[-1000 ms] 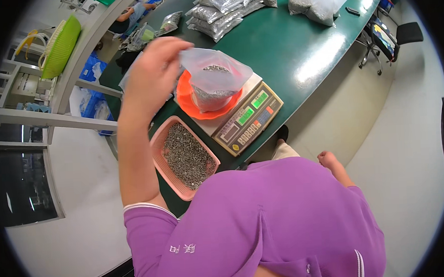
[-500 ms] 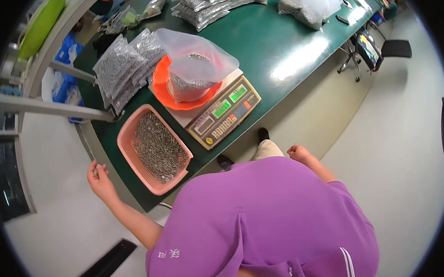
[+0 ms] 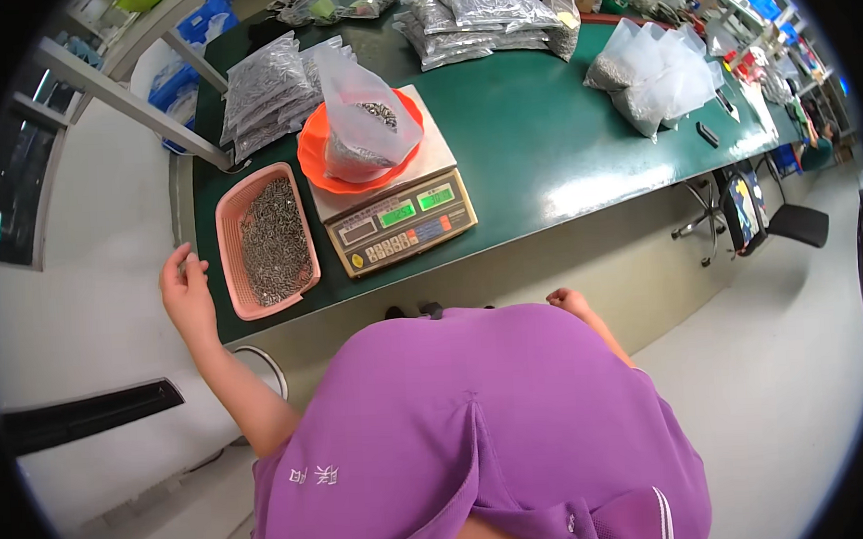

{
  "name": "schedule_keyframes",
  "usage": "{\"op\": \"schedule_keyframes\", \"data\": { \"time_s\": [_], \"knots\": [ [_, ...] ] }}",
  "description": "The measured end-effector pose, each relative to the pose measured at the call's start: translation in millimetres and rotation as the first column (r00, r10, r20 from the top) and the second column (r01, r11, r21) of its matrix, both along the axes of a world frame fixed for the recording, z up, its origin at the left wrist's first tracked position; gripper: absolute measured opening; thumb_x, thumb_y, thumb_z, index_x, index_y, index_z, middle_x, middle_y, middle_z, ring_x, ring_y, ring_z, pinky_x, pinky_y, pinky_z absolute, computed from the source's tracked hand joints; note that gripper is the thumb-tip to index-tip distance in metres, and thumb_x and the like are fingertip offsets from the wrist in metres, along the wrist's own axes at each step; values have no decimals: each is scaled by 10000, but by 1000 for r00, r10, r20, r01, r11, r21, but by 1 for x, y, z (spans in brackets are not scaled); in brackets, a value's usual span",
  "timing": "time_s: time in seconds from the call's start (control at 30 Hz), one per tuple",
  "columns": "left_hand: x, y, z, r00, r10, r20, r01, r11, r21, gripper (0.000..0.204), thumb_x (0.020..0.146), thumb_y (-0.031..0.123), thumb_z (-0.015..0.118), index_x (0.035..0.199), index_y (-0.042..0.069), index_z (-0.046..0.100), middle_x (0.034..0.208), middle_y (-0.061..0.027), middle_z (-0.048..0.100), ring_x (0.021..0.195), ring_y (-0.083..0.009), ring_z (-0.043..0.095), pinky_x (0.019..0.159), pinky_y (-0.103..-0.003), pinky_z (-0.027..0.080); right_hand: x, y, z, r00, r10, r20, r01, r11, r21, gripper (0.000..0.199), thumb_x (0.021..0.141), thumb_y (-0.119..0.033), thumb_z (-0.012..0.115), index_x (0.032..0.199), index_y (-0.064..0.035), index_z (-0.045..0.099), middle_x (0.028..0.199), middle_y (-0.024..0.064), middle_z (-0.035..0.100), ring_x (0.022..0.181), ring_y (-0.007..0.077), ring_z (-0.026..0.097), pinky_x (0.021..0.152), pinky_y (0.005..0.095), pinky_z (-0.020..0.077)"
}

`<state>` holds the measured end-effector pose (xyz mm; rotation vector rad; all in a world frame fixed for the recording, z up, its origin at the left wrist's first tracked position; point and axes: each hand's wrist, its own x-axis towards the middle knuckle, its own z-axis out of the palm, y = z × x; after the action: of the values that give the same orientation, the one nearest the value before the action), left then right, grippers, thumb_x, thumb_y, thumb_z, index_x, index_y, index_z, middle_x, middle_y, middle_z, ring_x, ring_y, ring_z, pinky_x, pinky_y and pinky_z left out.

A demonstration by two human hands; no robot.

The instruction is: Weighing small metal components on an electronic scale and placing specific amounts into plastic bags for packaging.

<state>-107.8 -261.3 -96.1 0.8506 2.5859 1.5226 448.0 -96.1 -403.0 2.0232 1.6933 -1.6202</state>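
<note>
My left hand [image 3: 188, 292] is raised just left of a pink plastic basket [image 3: 230, 247], fingers loosely bent and apart, with nothing seen in them. Small metal parts [image 3: 276, 243] fill much of that basket. To its right is a counting scale [image 3: 401, 223] with lit green displays. On the scale's plate rests an orange scalloped bowl [image 3: 313, 159], and in it stands an open clear plastic bag [image 3: 352, 104] part full of small metal parts. Beyond the front edge of the table, my right hand [image 3: 568, 302] hangs near my body with curled fingers; nothing shows in it.
Filled silvery bags [image 3: 265, 89] lie piled behind the basket, and another stack [image 3: 469, 22] sits at the back. Whitish filled bags [image 3: 649, 77] rest on the green table [image 3: 532, 140] at right. A metal post [image 3: 140, 99] slants at left; a black chair [image 3: 795, 225] stands right.
The view has turned, so the table now lies more level and its right end shows more. My left hand is now closer to the basket's side. Basket, scale and bag keep their places.
</note>
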Motion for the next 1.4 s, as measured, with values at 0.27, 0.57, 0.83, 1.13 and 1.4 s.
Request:
{"op": "schedule_keyframes", "data": {
  "time_s": [0.27, 0.57, 0.83, 1.13, 1.4],
  "knots": [
    [79, 14, -5, 1000, 7, -4, -7, 999, -39, 221, 865, 151, 525, 1032, 15, 574, 969, -72, 561, 747, -118, 570, 698, -259, 455, 126, 6, -73, 958, 197, 209, -197, 980, -22, 199, 771, -239, 600, 857, -69, 660, 797, 118, 661, 742, 195, 630, 701, 320, 499],
    [121, 26, -3, 999, -54, -2, 52, 978, -201, 230, 870, 164, 529, 1037, 11, 565, 891, -56, 562, 734, -115, 548, 689, -251, 451, 159, 34, -77, 911, 203, 359, -227, 974, 24, 214, 759, -239, 589, 851, -57, 655, 752, 106, 658, 700, 183, 616, 663, 314, 485],
    [125, 17, -8, 968, -185, 167, 249, 739, -626, 345, 851, 205, 554, 1118, -10, 513, 849, -71, 599, 765, -141, 555, 711, -270, 448, 102, 49, -48, 988, 156, 11, -155, 984, -93, 195, 835, -194, 558, 929, -40, 633, 820, 98, 655, 774, 163, 601, 717, 301, 484],
    [120, 18, -6, 953, -204, 224, 301, 710, -636, 430, 848, 278, 539, 1175, 5, 484, 905, -100, 627, 824, -205, 576, 790, -305, 433, 117, 54, -58, 977, 183, 111, -174, 981, -85, 201, 808, -169, 583, 935, -21, 630, 857, 118, 655, 781, 175, 605, 713, 301, 487],
    [123, 21, -8, 956, -186, 225, 290, 701, -651, 421, 848, 279, 537, 1166, 7, 489, 896, -115, 625, 831, -223, 577, 802, -310, 426, 120, 56, -47, 968, 219, 122, -206, 972, -115, 225, 819, -179, 577, 966, -15, 621, 895, 113, 656, 784, 182, 608, 708, 305, 493]
  ]
}}
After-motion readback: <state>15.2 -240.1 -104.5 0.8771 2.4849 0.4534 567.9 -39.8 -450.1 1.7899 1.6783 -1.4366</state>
